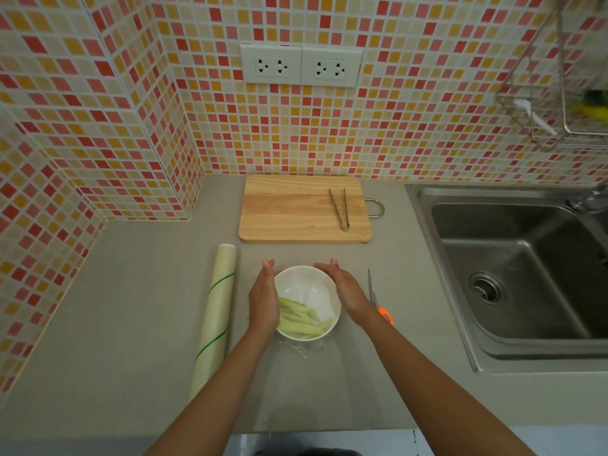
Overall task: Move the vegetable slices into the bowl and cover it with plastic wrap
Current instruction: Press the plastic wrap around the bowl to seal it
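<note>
A white bowl [309,284] stands on the grey counter with pale green vegetable slices [301,320] lying in its near half. Clear plastic wrap [301,348] covers the bowl and bunches up below its near rim. My left hand [265,301] lies flat against the bowl's left side, fingers straight. My right hand [345,287] lies against the right side, fingers straight too. The roll of plastic wrap [215,317] rests to the left of the bowl.
A wooden cutting board [296,209] with metal tongs [340,209] lies behind the bowl. Orange-handled scissors [375,299] rest just right of my right hand. A steel sink [513,268] fills the right side. Tiled walls stand behind and left.
</note>
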Action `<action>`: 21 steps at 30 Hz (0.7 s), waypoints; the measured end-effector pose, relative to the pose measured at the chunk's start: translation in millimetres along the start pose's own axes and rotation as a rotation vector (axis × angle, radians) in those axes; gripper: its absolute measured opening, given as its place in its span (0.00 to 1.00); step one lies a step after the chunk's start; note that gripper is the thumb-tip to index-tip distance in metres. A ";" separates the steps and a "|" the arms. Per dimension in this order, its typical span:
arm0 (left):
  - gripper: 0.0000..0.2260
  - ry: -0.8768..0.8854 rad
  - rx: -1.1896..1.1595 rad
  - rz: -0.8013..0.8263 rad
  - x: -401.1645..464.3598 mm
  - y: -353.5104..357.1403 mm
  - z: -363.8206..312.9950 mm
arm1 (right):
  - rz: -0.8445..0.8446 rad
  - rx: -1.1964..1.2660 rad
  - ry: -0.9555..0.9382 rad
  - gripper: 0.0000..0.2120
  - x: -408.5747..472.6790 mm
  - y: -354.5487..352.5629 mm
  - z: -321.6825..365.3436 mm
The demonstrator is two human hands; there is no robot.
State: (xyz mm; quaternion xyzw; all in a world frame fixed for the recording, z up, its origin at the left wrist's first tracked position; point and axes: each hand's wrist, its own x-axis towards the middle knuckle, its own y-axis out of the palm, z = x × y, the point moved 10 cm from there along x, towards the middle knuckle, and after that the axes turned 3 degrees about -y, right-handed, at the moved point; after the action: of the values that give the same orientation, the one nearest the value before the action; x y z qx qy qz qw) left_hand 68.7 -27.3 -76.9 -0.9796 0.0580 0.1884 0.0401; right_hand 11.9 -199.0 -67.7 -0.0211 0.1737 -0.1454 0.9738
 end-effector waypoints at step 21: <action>0.31 -0.053 -0.030 0.242 10.1 15.4 6.8 | -0.049 0.057 0.039 0.21 -4.3 1.9 -20.4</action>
State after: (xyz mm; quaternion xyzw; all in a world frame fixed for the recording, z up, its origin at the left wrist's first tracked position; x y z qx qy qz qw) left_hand 73.6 -42.8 -87.9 -0.9606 0.1719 0.2184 0.0039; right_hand 1.6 -195.7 -85.6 0.0052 0.1878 -0.1743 0.9666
